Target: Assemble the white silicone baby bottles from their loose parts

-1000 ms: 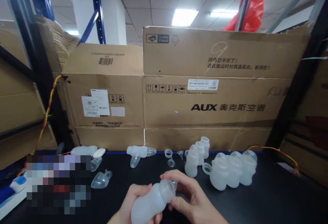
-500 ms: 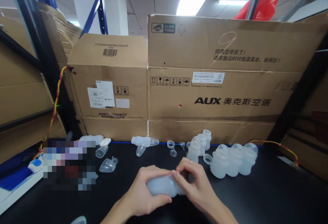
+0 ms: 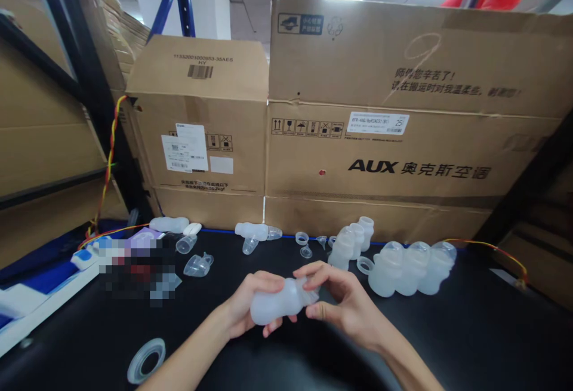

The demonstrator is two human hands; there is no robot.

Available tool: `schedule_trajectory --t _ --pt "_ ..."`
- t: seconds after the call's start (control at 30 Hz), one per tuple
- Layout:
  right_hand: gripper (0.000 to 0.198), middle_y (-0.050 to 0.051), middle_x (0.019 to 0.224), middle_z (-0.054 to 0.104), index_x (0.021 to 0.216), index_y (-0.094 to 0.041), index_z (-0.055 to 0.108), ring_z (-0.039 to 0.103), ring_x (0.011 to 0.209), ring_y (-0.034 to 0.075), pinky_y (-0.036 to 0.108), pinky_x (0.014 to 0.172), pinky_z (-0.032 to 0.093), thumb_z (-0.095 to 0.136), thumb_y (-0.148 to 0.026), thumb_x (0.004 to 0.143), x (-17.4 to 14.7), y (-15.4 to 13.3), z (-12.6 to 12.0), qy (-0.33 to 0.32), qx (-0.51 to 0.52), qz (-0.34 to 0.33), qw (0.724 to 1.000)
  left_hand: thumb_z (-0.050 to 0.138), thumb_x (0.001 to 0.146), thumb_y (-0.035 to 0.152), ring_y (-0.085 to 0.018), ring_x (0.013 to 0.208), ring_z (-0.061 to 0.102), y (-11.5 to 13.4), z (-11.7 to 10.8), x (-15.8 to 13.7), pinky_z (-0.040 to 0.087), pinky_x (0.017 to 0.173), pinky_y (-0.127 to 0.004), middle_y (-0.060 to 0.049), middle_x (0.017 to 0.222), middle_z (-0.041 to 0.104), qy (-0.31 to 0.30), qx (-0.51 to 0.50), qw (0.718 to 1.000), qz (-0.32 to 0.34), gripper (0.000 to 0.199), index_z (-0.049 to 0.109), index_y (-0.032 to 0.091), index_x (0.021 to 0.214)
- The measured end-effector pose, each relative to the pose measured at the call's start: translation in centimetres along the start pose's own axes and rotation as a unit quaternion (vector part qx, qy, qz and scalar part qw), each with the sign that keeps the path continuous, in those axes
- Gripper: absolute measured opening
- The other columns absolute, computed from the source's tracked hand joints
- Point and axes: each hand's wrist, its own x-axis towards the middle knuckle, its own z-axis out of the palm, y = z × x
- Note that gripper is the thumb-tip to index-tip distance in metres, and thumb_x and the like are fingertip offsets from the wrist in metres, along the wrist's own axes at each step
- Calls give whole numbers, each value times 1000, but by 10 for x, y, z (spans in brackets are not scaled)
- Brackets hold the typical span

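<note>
A frosted, waisted baby bottle (image 3: 274,308) lies on its side just above the black table, its neck pointing right. My left hand (image 3: 250,301) is wrapped round the wide body, thumb on top and fingertips showing below. At the neck end, my right hand (image 3: 338,301) has its fingers over the top and its thumb below, round a clear piece (image 3: 310,296) whose shape is partly hidden. A clear ring (image 3: 146,361) lies flat on the table beside my left forearm.
Frosted bottles stand in two groups, one behind my right hand (image 3: 344,248) and one farther right (image 3: 385,274). Clear funnel-like parts (image 3: 198,264), small rings (image 3: 364,265) and a T-shaped assembly (image 3: 250,233) lie along the back. Cardboard (image 3: 380,158) walls the rear.
The view has tilted down, bringing the clear ring more fully into sight. My right fingers have loosened from their tight curl at the neck, uncovering more of the bottle and the clear piece.
</note>
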Motion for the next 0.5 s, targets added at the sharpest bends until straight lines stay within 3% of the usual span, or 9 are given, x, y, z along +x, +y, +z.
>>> schedule_trajectory --t 0.07,0.13,0.23,0.3,0.33,0.4,0.5 --pt "26 8 120 72 91 -25 75 68 108 26 43 96 52 92 -38 75 -1 -3 -1 -18 -9 -2 1000 64 81 46 -13 35 57 -2 -4 2 39 29 -19 -17 72 76 -34 -58 997 -39 50 76 2 102" --pt "34 6 111 73 94 -26 77 68 102 25 42 92 53 95 -40 69 -1 -1 -2 -8 -37 -4 999 65 82 44 -13 36 58 -3 -5 3 40 30 -19 -18 73 76 -32 -58 997 -30 48 76 2 102" --pt "47 3 94 71 97 -24 76 64 85 21 34 78 52 98 -46 62 2 6 -2 40 -92 20 995 72 80 45 -12 40 58 -2 0 0 42 34 -19 -11 68 74 23 35 998 37 48 78 5 105" --pt "51 0 84 68 95 -21 74 60 75 17 29 68 48 97 -51 60 4 12 0 73 -104 57 990 79 76 44 -15 50 65 -1 6 -4 51 44 -23 -8 72 77 87 149 978 113 47 79 10 108" --pt "51 -1 79 66 92 -20 72 57 70 15 27 63 46 95 -55 62 5 14 1 88 -103 73 988 82 74 43 -19 59 71 -1 10 -6 57 53 -27 -9 80 80 118 218 955 162 46 80 13 109" --pt "49 -4 67 60 81 -20 65 51 59 12 25 56 40 85 -64 71 6 17 4 120 -104 96 983 84 74 37 -27 83 77 -4 16 -8 63 76 -38 -10 102 83 157 359 880 270 44 80 19 115" --pt "64 -6 48 48 61 -21 53 43 44 10 24 46 33 55 -78 89 5 15 6 146 -129 159 968 82 80 30 -29 97 77 -9 19 -8 61 91 -44 -10 117 81 149 500 757 392 47 75 25 126"
